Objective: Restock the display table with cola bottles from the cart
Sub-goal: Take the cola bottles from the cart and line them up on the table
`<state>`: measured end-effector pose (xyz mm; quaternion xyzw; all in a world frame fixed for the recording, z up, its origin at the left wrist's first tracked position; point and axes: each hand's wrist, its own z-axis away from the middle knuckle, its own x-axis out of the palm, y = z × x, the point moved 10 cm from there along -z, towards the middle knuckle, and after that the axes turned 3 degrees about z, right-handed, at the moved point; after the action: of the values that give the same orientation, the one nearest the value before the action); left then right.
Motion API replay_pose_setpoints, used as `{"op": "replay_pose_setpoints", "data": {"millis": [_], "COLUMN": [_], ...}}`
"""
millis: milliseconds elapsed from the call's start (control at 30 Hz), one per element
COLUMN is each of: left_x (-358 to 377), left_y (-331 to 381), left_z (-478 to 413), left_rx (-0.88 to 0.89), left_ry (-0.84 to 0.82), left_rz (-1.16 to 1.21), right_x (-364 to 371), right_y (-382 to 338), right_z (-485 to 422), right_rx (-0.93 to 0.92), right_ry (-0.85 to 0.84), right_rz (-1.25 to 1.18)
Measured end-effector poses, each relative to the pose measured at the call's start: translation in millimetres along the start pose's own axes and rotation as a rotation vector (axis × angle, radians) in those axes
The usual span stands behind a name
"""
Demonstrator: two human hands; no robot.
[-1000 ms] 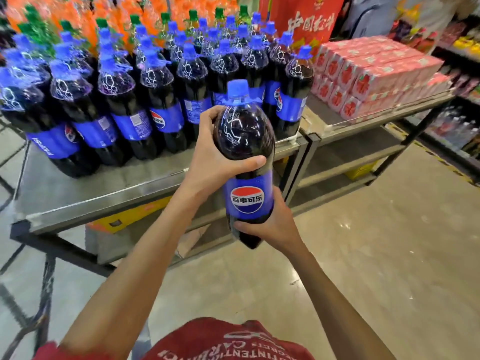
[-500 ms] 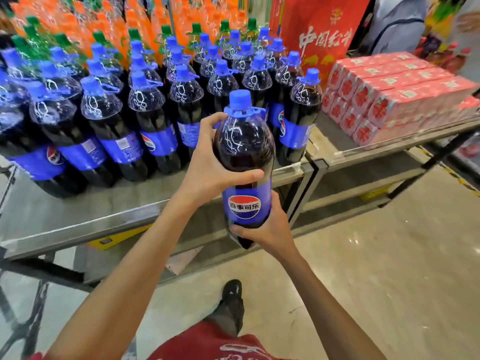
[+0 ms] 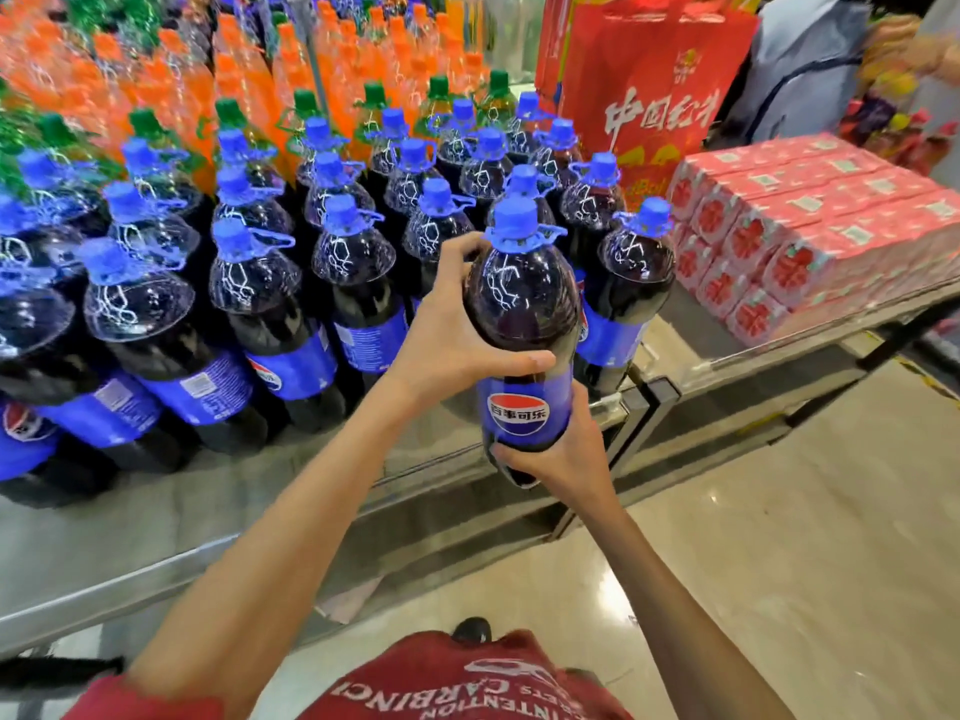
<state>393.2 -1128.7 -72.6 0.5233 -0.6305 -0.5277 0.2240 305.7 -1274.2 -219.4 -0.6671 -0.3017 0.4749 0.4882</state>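
Blue-capped cola bottle (image 3: 522, 350), one unit, in transit: I hold it upright in both hands above the front edge of the display table (image 3: 171, 517), at the right end of the stock. Left hand (image 3: 452, 335) wraps the shoulder of the bottle, thumb across the front just above the label. Right hand (image 3: 563, 449) cups the base from below, fingers closed round it. Both grips are full, on this one bottle.

Stock already on the table: cola bottles (image 3: 270, 304) in several rows, caps blue, labels blue, packed close from the left edge to the right corner. Behind them, orange soda bottles (image 3: 249, 80) with green caps. On the adjoining table to the right, red drink cartons (image 3: 810, 226) in shrink-wrapped blocks.

Progress, as I judge it: well along. Most of the top is filled; a bare steel strip remains along the front edge, widest at the left. The bottle in hand is not yet set down, and the gap directly ahead of it, beside the rightmost standing bottle (image 3: 631, 293), looks like its place. The cart is out of view, so I cannot tell how many bottles remain.

Change against half a second ago: the bottle sits further in over the table edge and closer to the front row, and my view has drawn nearer. Both grips are unchanged.
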Motion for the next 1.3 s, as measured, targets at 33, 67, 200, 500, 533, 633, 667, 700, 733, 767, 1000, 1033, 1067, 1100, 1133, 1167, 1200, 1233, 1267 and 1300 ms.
{"op": "replay_pose_setpoints", "data": {"millis": [33, 67, 200, 500, 533, 633, 667, 700, 733, 767, 1000, 1033, 1067, 1100, 1133, 1167, 1200, 1233, 1267, 1300], "left_x": [1.1, 2.7, 8.7, 22.8, 24.5, 29.9, 32.3, 34.4, 36.7, 38.8, 47.2, 48.2, 49.4, 50.9, 52.5, 54.2, 56.3, 57.8, 58.4, 57.8], "left_y": [-4.9, -9.7, -20.8, -30.3, -31.6, -38.4, -41.5, -44.5, -47.1, -49.2, -65.4, -66.4, -67.7, -68.7, -69.3, -69.7, -70.3, -71.1, -71.9, -73.2], "left_z": [-5.7, -11.0, -28.1, -63.3, -65.8, -71.9, -73.0, -73.3, -73.4, -72.7, -68.1, -67.8, -67.4, -66.8, -66.5, -66.6, -66.8, -67.3, -67.8, -68.4], "left_rx": [-0.005, -0.008, -0.001, 0.034, 0.035, 0.027, 0.02, 0.015, 0.014, 0.015, 0.002, 0.004, 0.006, 0.006, 0.002, -0.004, -0.011, -0.013, -0.011, -0.013], "left_ry": [-0.009, -0.019, -0.059, -0.076, -0.076, -0.074, -0.077, -0.083, -0.091, -0.098, -0.14, -0.152, -0.166, -0.18, -0.193, -0.208, -0.224, -0.24, -0.251, -0.256], "left_rz": [-0.002, -0.002, -0.024, -0.077, -0.086, -0.098, -0.097, -0.095, -0.094, -0.096, -0.09, -0.094, -0.096, -0.1, -0.103, -0.104, -0.103, -0.101, -0.096, -0.094], "right_x": [0.5, 0.4, -1.4, 2.4, 3.3, 1.4, 0.5, 0.2, 0.9, 1.7, 6.1, 4.6, 3.4, 2.5, 2.3, 2.2, 2.7, 3.0, 2.5, 1.3], "right_y": [2.6, 4.9, 14.4, 35.0, 39.3, 48.7, 51.2, 52.7, 57.1, 61.4, 76.5, 74.2, 75.6, 75.5, 75.2, 76.6, 78.1, 78.2, 75.8, 73.3], "right_z": [-6.4, -12.7, -36.1, -87.1, -91.1, -99.6, -101.5, -103.1, -104.7, -104.6, -92.7, -91.1, -89.0, -86.2, -84.0, -82.5, -82.1, -81.6, -81.3, -80.9], "right_rx": [0.0, -0.002, -0.011, 0.008, 0.018, 0.037, 0.04, 0.041, 0.049, 0.059, 0.08, 0.062, 0.066, 0.073, 0.082, 0.086, 0.089, 0.085, 0.078, 0.068], "right_ry": [0.006, 0.013, 0.036, 0.007, 0.002, 0.009, 0.008, 0.005, 0.007, 0.012, 0.058, 0.08, 0.105, 0.127, 0.146, 0.158, 0.167, 0.174, 0.185, 0.213], "right_rz": [0.004, 0.01, 0.025, 0.046, 0.052, 0.066, 0.069, 0.07, 0.077, 0.086, 0.173, 0.191, 0.204, 0.214, 0.22, 0.218, 0.217, 0.22, 0.252, 0.302]}}
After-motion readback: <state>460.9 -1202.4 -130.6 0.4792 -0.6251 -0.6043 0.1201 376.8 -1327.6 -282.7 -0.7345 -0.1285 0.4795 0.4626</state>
